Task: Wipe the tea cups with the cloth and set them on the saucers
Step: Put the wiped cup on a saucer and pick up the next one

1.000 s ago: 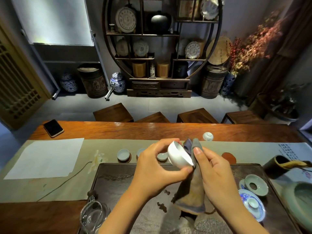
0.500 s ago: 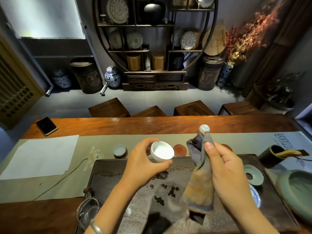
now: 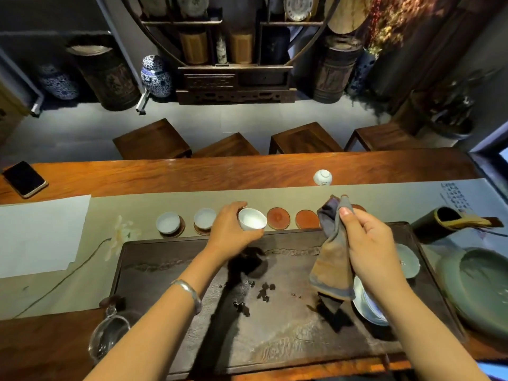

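My left hand [image 3: 229,232] grips a white tea cup [image 3: 252,219] upright, low over the row of round saucers on the green runner. Two more white cups [image 3: 168,222] [image 3: 205,218] sit on saucers to its left. Two bare reddish saucers [image 3: 278,218] [image 3: 307,219] lie to its right. My right hand [image 3: 371,243] pinches a hanging grey-brown cloth [image 3: 331,251] above the dark tea tray [image 3: 275,325]. An overturned white cup [image 3: 322,177] stands farther back on the table.
A blue-and-white dish [image 3: 365,303] and a celadon lid [image 3: 408,261] lie on the tray's right side. A large green basin [image 3: 478,287] and a dark tool holder [image 3: 439,221] are at the right. A glass pitcher [image 3: 110,336], white paper [image 3: 38,232] and a phone [image 3: 24,178] are at the left.
My left hand has carried the cup away from the cloth, forward and down to the saucer row. My right hand with the cloth has drifted right and lower.
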